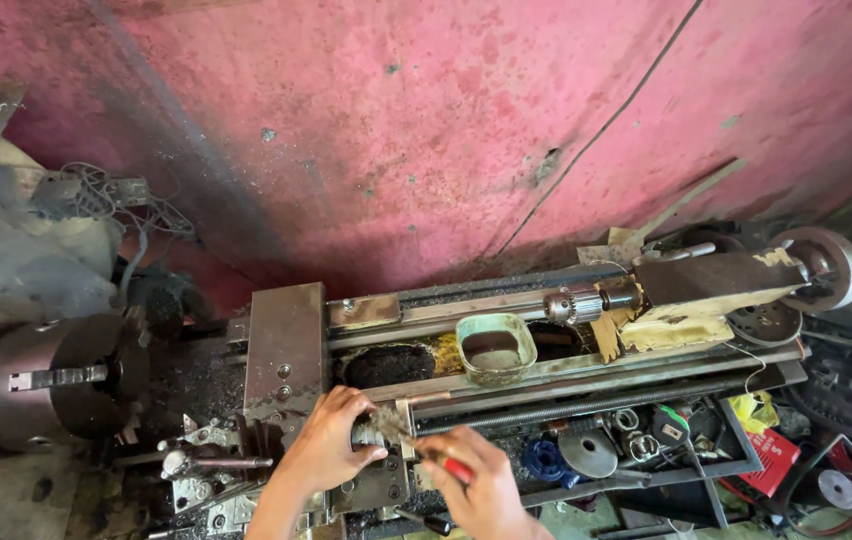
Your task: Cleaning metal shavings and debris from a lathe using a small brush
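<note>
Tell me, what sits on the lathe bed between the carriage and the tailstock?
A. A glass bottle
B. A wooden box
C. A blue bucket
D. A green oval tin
D: a green oval tin, open on top, rests on the lathe bed by the drill chuck.

- A stained, scuffed pink wall (426, 120) filled the far side.
- A thin dark cable (596, 130) ran diagonally across it.
- Even daylight fell throughout.

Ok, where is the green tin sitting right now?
In the head view the green tin rests on the lathe bed, right of centre, just left of the drill chuck and above the right hand.
</note>
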